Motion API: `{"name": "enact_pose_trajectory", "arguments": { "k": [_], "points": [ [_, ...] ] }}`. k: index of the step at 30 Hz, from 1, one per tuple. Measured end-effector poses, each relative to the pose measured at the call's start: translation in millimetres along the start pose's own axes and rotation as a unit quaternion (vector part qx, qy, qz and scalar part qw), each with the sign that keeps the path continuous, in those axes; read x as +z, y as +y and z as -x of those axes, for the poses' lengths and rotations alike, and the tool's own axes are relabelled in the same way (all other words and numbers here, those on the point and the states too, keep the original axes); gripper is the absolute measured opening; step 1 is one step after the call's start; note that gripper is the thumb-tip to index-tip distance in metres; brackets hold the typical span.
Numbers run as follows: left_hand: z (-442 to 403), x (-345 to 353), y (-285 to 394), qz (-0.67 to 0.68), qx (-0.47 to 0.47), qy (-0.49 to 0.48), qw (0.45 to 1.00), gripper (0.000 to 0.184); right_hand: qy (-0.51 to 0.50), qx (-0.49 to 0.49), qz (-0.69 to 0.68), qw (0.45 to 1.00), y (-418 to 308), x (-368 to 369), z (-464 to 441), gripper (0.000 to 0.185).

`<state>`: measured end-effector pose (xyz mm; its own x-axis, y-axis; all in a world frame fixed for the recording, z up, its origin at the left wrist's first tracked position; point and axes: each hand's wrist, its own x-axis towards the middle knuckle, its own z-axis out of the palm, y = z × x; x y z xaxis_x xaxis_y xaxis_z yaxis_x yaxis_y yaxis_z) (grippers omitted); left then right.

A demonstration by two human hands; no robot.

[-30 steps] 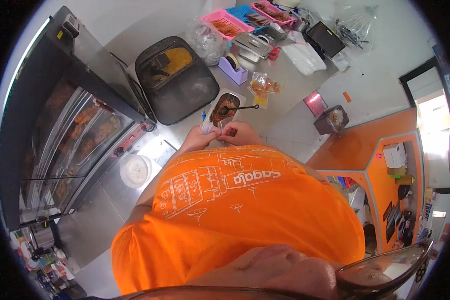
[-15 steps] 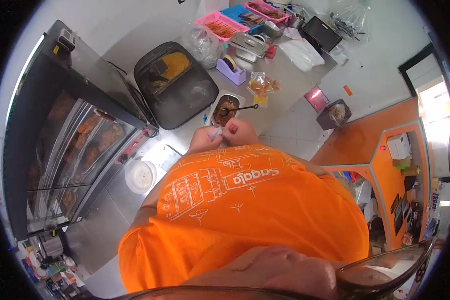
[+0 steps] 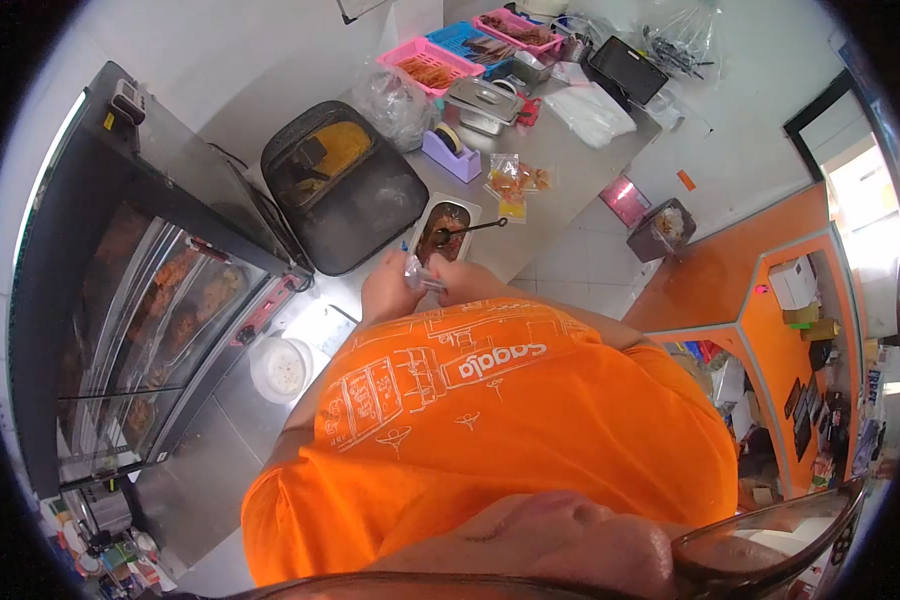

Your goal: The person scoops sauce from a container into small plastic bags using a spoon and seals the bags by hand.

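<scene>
Close in front of my chest, my left hand [image 3: 386, 290] is closed on a small clear plastic bag [image 3: 420, 275]. My right hand [image 3: 467, 281] pinches the same bag from the other side, its fingertips partly hidden. Just beyond the hands sits a metal pan [image 3: 478, 212] of reddish-brown sauce. A dark ladle [image 3: 475, 229] rests in it with the handle pointing right. Several small sauce packets [image 3: 510, 182] lie on the steel counter past the pan.
To the left stand a black lidded bin [image 3: 360, 225] and a glass warming cabinet [image 3: 160, 320] with fried food. Further back are a purple tape dispenser [image 3: 453, 160], a lidded steel container [image 3: 485, 98], pink basket [image 3: 425, 66] and blue basket [image 3: 470, 45]. White plastic bags [image 3: 590, 112] lie at right.
My hands have shifted slightly left and the left hand has turned and spread away from the right. The clear bag now shows stretched between them. The view has tilted a little.
</scene>
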<state>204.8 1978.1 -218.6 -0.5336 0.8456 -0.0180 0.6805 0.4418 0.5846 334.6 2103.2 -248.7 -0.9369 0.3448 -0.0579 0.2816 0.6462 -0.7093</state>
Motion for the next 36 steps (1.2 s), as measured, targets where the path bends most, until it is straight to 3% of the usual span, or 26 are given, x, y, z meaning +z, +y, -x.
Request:
{"name": "enact_pose_trajectory", "arguments": {
  "k": [4, 7, 9, 10, 12, 13, 14, 15, 16, 17, 18, 19, 20, 21, 22, 23, 25, 26, 27, 28, 29, 31, 32, 35, 36],
  "points": [
    [-3, 12, -12, -0.019, 0.04, 0.007, 0.999, 0.024, 0.137, 0.05, 0.024, 0.989, -7, -1, -1, 0.017],
    [-5, 11, -18, 0.007, 0.123, 0.018, 0.992, 0.018, 0.173, 0.043, -0.306, 0.935, 23, 19, -11, 0.017],
    [-8, 22, -28, 0.048, 0.203, 0.021, 0.978, 0.017, 0.09, 0.177, -0.482, 0.853, 13, 3, -8, 0.018],
    [-10, 28, -31, 0.112, 0.172, 0.023, 0.978, 0.017, 0.049, 0.237, -0.562, 0.791, 9, -4, -7, 0.019],
    [-12, 33, -30, 0.238, 0.112, 0.02, 0.965, 0.018, -0.032, 0.206, -0.652, 0.729, 36, 16, -18, 0.018],
    [-14, 30, -32, 0.395, -0.008, -0.047, 0.918, 0.015, -0.071, 0.185, -0.692, 0.694, 49, 20, -20, 0.018],
    [-15, 27, -34, 0.529, -0.13, -0.118, 0.83, 0.014, -0.127, 0.153, -0.699, 0.687, 28, 1, -7, 0.017],
    [-13, 26, -32, 0.622, -0.148, -0.149, 0.754, 0.013, -0.182, 0.121, -0.701, 0.679, 3, -18, 8, 0.018],
    [-10, 25, -30, 0.704, -0.168, -0.181, 0.666, 0.013, -0.182, 0.09, -0.678, 0.706, 6, -18, 8, 0.021],
    [-9, 20, -25, 0.701, -0.169, -0.204, 0.662, 0.014, -0.18, 0.062, -0.654, 0.732, 7, -16, 5, 0.025],
    [-9, 15, -20, 0.697, -0.168, -0.23, 0.658, 0.016, -0.151, 0.088, -0.675, 0.717, 1, -15, 2, 0.028],
    [-10, 7, -14, 0.725, -0.176, -0.268, 0.609, 0.017, -0.116, 0.111, -0.694, 0.702, -5, -16, 0, 0.032],
    [-14, 4, -12, 0.748, -0.185, -0.307, 0.558, 0.019, -0.142, 0.097, -0.706, 0.687, 1, -18, -1, 0.035],
    [-18, 11, -17, 0.74, -0.173, -0.289, 0.583, 0.017, -0.172, 0.083, -0.717, 0.671, 11, -12, -4, 0.037],
    [-22, 18, -24, 0.729, -0.162, -0.27, 0.608, 0.016, -0.125, 0.06, -0.707, 0.693, 28, 14, -20, 0.04],
    [-28, 19, -25, 0.638, -0.144, -0.239, 0.717, 0.015, -0.085, 0.038, -0.696, 0.712, 46, 33, -33, 0.042],
    [-36, 15, -25, 0.425, -0.099, -0.139, 0.889, 0.017, -0.067, 0.085, -0.664, 0.74, 12, 7, -14, 0.039],
    [-38, 15, -23, 0.335, -0.045, -0.039, 0.94, 0.02, -0.064, 0.109, -0.649, 0.751, -3, -2, -7, 0.038],
    [-38, 15, -22, 0.237, 0.008, 0.063, 0.969, 0.023, -0.03, 0.085, -0.585, 0.806, -4, -2, -8, 0.035],
    [-38, 14, -20, 0.134, 0.06, 0.163, 0.976, 0.028, 0.004, 0.06, -0.516, 0.855, -6, 0, -9, 0.032],
    [-36, 10, -13, 0.13, 0.051, 0.16, 0.977, 0.03, 0.036, 0.035, -0.443, 0.895, -7, 4, -13, 0.031],
    [-29, 2, 15, 0.122, 0.031, 0.153, 0.98, 0.036, 0.213, 0.022, -0.31, 0.926, 13, 24, -37, 0.028],
    [-24, 6, 25, 0.109, 0.043, 0.166, 0.979, 0.037, 0.298, 0.017, -0.236, 0.925, 13, 23, -41, 0.03],
    [-20, 5, 47, 0.121, 0.028, 0.163, 0.979, 0.037, 0.525, 0.018, -0.154, 0.837, 9, 6, -44, 0.033],
    [-22, 3, 50, 0.14, -0.013, 0.125, 0.982, 0.036, 0.511, 0.007, -0.165, 0.844, -1, 0, -37, 0.033]
  ]
}}
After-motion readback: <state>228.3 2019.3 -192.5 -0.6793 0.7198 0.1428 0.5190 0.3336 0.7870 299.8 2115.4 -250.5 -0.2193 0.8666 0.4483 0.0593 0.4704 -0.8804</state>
